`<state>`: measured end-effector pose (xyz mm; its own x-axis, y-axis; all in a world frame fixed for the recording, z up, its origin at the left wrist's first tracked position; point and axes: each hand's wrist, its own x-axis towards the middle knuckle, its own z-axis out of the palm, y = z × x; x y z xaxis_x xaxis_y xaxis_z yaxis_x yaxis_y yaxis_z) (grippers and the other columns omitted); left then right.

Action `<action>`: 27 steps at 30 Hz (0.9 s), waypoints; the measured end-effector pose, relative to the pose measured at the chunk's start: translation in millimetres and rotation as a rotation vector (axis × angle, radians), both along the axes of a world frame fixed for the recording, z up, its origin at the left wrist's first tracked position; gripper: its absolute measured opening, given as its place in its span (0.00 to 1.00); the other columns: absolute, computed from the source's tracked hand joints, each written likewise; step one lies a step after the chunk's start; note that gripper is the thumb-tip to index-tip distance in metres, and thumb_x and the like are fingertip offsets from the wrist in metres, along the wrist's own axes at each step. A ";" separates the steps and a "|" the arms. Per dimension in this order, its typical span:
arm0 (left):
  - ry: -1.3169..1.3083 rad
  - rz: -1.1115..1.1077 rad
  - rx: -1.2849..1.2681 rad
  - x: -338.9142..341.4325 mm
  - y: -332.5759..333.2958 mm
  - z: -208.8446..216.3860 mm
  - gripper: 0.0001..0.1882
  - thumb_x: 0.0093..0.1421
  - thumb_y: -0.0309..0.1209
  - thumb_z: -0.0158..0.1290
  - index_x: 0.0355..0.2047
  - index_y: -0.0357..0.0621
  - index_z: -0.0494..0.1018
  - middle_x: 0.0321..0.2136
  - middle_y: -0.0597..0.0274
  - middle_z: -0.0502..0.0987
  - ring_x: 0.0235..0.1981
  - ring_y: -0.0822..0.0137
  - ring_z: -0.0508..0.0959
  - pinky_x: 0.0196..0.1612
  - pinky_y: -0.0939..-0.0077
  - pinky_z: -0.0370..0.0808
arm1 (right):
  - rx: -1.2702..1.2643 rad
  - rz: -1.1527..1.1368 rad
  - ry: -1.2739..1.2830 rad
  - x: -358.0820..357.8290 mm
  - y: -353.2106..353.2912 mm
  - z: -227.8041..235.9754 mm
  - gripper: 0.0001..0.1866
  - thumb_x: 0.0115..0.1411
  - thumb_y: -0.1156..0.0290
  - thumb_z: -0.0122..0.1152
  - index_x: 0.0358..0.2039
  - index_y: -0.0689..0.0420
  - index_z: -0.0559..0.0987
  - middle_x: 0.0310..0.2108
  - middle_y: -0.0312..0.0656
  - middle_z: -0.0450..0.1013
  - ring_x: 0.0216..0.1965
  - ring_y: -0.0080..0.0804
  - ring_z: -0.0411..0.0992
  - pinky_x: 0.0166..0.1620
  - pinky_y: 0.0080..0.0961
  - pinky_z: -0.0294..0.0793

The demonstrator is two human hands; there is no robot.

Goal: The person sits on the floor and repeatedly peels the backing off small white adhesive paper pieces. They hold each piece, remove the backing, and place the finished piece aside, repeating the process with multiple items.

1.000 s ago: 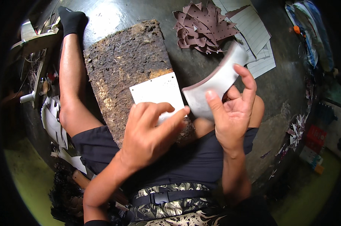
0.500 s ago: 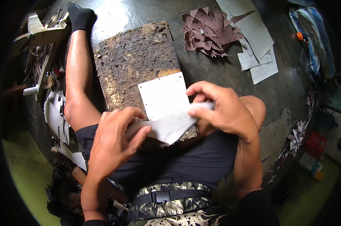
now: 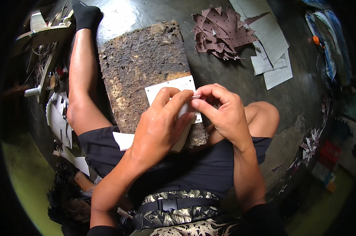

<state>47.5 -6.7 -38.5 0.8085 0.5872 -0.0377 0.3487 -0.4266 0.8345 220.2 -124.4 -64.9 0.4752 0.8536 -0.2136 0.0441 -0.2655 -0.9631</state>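
A white sheet piece (image 3: 123,140) is held curled between both hands, one corner sticking out to the left of my left wrist. My left hand (image 3: 159,120) is closed over it, thumb and fingers pinching near its right end. My right hand (image 3: 222,111) meets the left fingertips there, thumb and forefinger pinched on the edge of the same sheet. Beneath the hands, a white square piece (image 3: 159,88) with small dark holes along its border lies on a worn, rough board (image 3: 140,59). Much of the held sheet is hidden behind my left hand.
Beyond the board to the right lies a heap of brown perforated cut pieces (image 3: 221,33). Beside it are white lined sheets (image 3: 270,39). White offcuts (image 3: 60,118) lie left of my leg, near a wooden frame (image 3: 48,33). More scraps (image 3: 310,143) lie far right.
My left hand has moved up and right to meet my right hand. The sheet, earlier stretched between the two hands, is now curled, its left corner jutting past my left wrist.
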 end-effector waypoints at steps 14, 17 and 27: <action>-0.067 0.011 0.275 -1.8 -5.9 -15.2 0.16 0.68 0.29 0.71 0.55 0.49 0.87 0.44 0.60 0.84 0.35 0.58 0.88 0.35 0.62 0.86 | 0.043 -0.177 0.717 4.4 -8.5 -15.8 0.09 0.77 0.69 0.73 0.48 0.62 0.88 0.38 0.33 0.83 0.37 0.17 0.78 0.42 0.18 0.80; -0.084 -0.023 0.295 -1.6 -3.7 -16.4 0.16 0.68 0.28 0.71 0.55 0.47 0.87 0.44 0.59 0.84 0.34 0.60 0.88 0.34 0.63 0.86 | -0.012 -0.148 0.475 0.1 -1.7 -15.6 0.11 0.78 0.65 0.72 0.46 0.61 0.88 0.35 0.32 0.82 0.34 0.15 0.77 0.39 0.17 0.79; -0.084 -0.070 0.323 -1.4 0.1 -16.4 0.17 0.67 0.26 0.71 0.56 0.44 0.87 0.46 0.57 0.83 0.34 0.61 0.90 0.34 0.64 0.86 | -0.005 -0.218 0.552 -5.5 -3.1 -24.0 0.13 0.78 0.61 0.73 0.45 0.60 0.88 0.34 0.28 0.81 0.33 0.12 0.75 0.37 0.14 0.77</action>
<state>46.1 -6.6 -54.9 0.8396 0.5010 0.2100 0.2449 -0.6941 0.6769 214.7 -127.5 -88.9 0.4571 0.7471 -0.4826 -0.5189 -0.2166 -0.8269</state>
